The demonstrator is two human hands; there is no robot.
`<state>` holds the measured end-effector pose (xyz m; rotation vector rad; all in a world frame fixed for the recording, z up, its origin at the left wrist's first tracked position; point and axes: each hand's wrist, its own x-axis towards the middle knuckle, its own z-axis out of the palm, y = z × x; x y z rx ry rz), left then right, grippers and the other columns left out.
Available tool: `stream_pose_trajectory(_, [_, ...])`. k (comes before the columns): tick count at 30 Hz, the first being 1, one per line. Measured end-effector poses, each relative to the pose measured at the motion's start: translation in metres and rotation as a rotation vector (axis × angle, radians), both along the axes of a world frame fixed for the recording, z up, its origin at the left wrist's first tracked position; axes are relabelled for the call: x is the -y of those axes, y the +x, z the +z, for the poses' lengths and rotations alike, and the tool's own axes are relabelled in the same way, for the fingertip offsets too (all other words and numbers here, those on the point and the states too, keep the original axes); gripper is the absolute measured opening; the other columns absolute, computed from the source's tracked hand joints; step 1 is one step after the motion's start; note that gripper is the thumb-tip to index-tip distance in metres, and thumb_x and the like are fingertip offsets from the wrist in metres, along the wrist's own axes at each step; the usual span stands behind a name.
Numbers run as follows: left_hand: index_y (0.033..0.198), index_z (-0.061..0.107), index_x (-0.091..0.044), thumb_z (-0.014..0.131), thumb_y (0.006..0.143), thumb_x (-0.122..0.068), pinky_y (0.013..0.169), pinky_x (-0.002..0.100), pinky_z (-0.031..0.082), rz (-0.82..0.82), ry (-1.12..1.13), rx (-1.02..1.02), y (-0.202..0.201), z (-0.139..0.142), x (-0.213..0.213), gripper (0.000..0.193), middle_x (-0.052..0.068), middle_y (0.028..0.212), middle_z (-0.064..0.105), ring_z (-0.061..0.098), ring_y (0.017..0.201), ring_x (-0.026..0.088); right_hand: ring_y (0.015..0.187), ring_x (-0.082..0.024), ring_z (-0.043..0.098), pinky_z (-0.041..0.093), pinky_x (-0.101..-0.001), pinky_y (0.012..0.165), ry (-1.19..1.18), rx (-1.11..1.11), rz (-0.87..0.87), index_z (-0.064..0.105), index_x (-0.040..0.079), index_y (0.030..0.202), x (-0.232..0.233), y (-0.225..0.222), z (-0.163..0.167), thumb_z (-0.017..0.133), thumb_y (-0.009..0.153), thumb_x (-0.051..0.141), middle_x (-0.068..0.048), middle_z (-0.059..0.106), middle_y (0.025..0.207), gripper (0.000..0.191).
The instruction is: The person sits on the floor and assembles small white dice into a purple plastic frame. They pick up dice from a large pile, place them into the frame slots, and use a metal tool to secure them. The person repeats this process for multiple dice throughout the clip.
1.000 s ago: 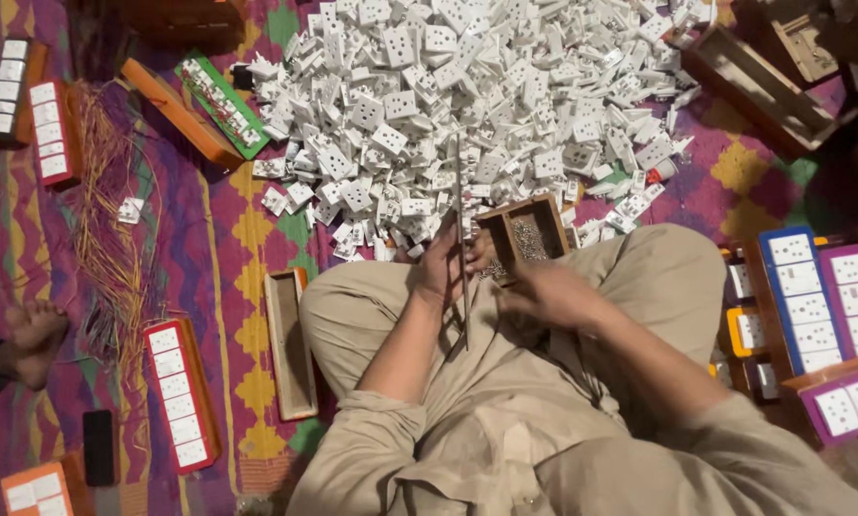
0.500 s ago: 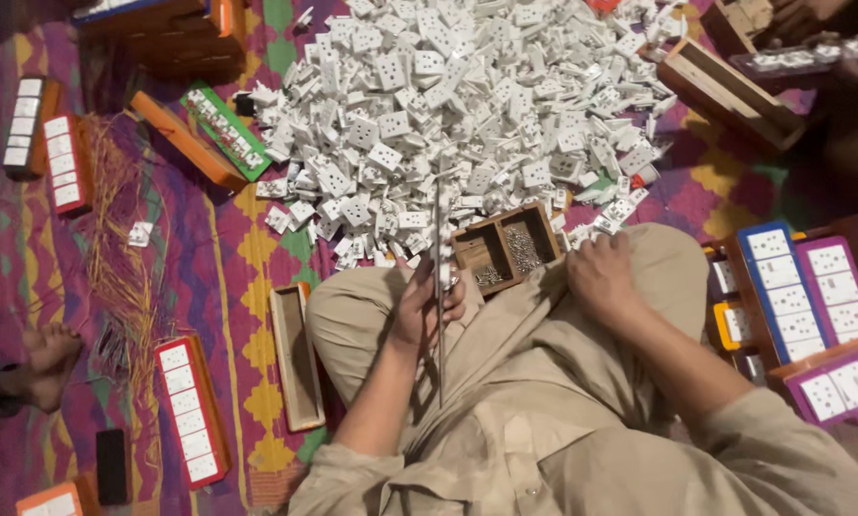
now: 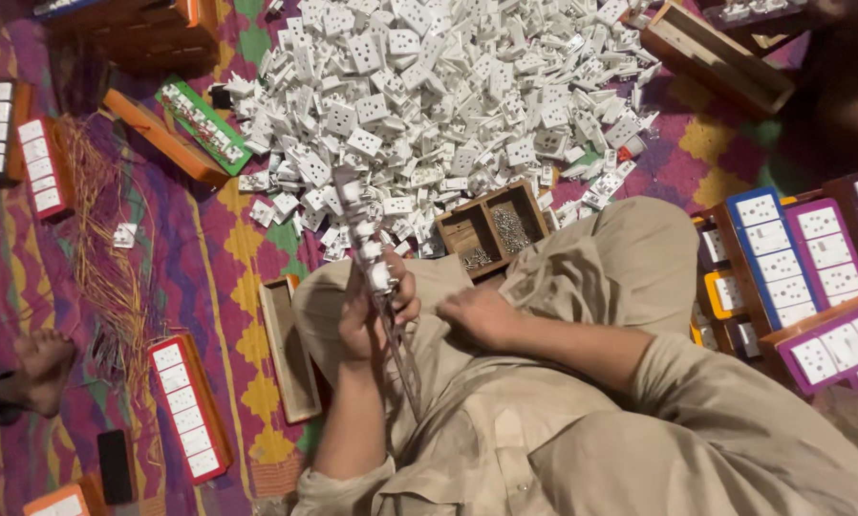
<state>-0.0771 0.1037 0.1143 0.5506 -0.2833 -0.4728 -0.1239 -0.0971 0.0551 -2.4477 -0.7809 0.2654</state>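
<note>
Since half a second earlier, right hand (image 3: 482, 315) had drawn back from the small wooden tray (image 3: 494, 227) of screws to rest on the lap, fingers loosely curled; whether they pinched a screw could not be told. Left hand (image 3: 376, 311) was clenched around an upright strip of white sockets (image 3: 362, 229), which rose above its fingers toward the heap of loose white sockets (image 3: 448, 96). Step in hand, by judgement: assembling the strip. Next move called for bringing the right fingertips across to the strip beside the left fingers.
</note>
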Motion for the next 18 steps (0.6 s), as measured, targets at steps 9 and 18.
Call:
stream_pose_trajectory(9, [0.164,0.029,-0.011,0.066,0.102,-0.034,0.065,0.028,0.035,-0.075,-0.071,0.039,-0.021,0.053,0.010,0.076,0.003,0.106,0.047,0.039,0.083,0.017,0.093,-0.037,0.062,0.053,-0.0406,0.086,0.696,-0.803,-0.731,0.066,0.008,0.119,-0.096,0.131,0.006,0.046,0.105,0.022,-0.017,0.067,0.105,0.028])
stream_pose_trajectory(18, [0.143,0.046,-0.010,0.064,0.100,-0.036,0.063,0.028,0.040,-0.051,-0.056,-0.213,0.023,-0.085,0.017,0.054,0.007,0.116,0.056,0.045,0.082,0.016,0.131,-0.049,0.046,0.033,-0.0778,0.096,-0.299,0.319,-0.233,0.059,0.011,0.136,0.044,0.061,-0.005,0.058,0.061,0.019,-0.018,0.056,0.142,0.075])
